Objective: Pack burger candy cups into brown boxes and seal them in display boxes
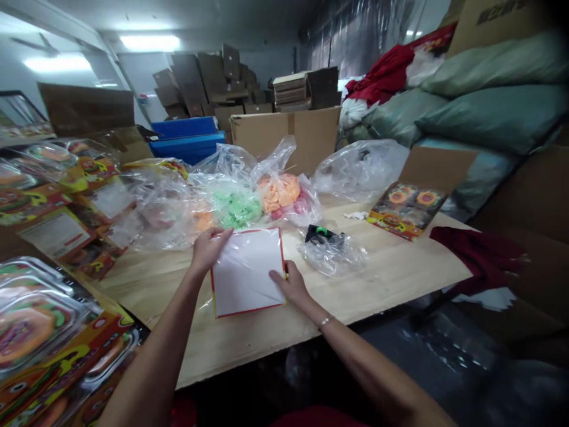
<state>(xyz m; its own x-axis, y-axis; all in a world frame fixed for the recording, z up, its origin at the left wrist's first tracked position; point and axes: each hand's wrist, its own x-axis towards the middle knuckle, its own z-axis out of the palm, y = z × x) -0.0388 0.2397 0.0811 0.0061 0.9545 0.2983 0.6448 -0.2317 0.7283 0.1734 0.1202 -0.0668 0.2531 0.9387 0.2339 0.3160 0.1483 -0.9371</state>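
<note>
In the head view, a flat white panel with a red and yellow border (pixel 249 276), under what looks like shiny clear film, lies near the front of the wooden table (pixel 355 290). My left hand (pixel 208 252) grips its upper left corner, fingers bent over the edge. On the right edge, my right hand (pixel 291 281) has its thumb on top and its fingers beneath. Whether the panel is a box or a card I cannot tell. Right of it rests a black object with a green mark (pixel 324 235) beside crumpled clear plastic (pixel 335 258).
Clear bags of green pieces (pixel 237 207) and orange pieces (pixel 280 193) stand behind the panel. Packaged burger-shaped toys (pixel 40 332) are stacked at left. An open display box (pixel 395 213) sits at right, near a dark red cloth (pixel 475 255). Large cartons (pixel 284 133) rise behind.
</note>
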